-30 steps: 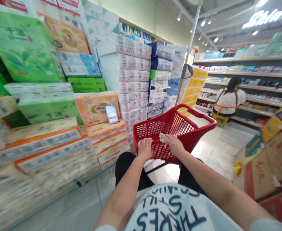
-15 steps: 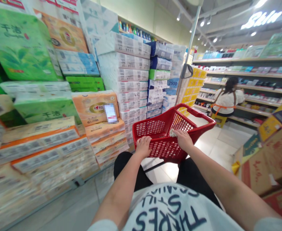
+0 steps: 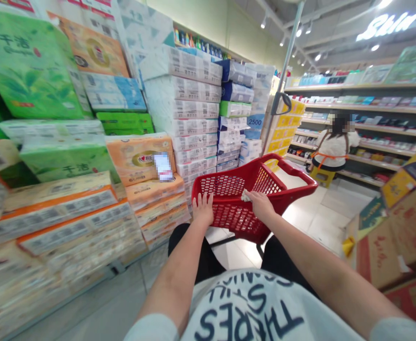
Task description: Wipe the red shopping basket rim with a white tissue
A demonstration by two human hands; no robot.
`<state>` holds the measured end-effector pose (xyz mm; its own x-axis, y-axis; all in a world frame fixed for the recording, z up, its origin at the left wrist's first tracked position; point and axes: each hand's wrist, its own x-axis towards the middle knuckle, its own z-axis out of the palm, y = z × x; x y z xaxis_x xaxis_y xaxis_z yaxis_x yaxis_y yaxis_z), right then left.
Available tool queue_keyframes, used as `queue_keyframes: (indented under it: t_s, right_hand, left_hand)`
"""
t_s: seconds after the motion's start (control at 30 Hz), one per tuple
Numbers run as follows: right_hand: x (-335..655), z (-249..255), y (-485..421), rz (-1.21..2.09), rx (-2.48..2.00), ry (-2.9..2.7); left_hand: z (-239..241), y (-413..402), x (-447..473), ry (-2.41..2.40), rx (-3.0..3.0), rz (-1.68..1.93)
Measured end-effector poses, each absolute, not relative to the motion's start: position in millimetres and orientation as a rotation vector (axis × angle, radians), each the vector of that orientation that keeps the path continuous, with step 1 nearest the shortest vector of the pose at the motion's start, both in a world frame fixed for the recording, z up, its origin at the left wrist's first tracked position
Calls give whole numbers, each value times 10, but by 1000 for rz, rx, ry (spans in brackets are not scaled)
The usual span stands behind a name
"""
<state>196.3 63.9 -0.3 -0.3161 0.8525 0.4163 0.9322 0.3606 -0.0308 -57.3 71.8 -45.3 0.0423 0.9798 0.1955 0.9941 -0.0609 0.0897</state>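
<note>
A red plastic shopping basket cart [image 3: 289, 193] stands in front of me in a shop aisle. My left hand [image 3: 203, 208] rests on its near rim at the left corner, fingers stretched out over the edge. My right hand [image 3: 260, 203] lies on the same rim further right, closed on a small crumpled white paper [image 3: 245, 195]. The basket's long grey pull handle [image 3: 281, 97] rises behind it. Nothing shows inside the basket.
Stacked packs of tissue and toilet paper [image 3: 87, 156] wall the left side. Cardboard boxes [image 3: 400, 222] crowd the right. A person in a white top with an orange apron strap [image 3: 334, 147] crouches by the shelves [image 3: 371, 123] ahead right. Pale tiled floor [image 3: 321, 213] runs between.
The basket has shifted slightly left and away. My left hand's fingers have lifted from a grip to lie stretched over the rim. My right hand moved along the rim with the paper.
</note>
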Motion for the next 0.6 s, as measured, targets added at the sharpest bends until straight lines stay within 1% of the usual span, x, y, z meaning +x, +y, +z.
queue_keyframes:
  t_s: [0.2, 0.33, 0.6]
  right_hand:
    - [1707, -24, 472, -443, -1551, -2294]
    - [1593, -20, 401, -480, -1565, -2318]
    - [1554, -10, 424, -384, -1583, -2274]
  left_hand:
    - [-456, 738, -765, -2186, -2174, -320]
    - [-505, 727, -882, -2181, -2166, -387]
    - [-547, 717, -939, -2164, -2170, -449]
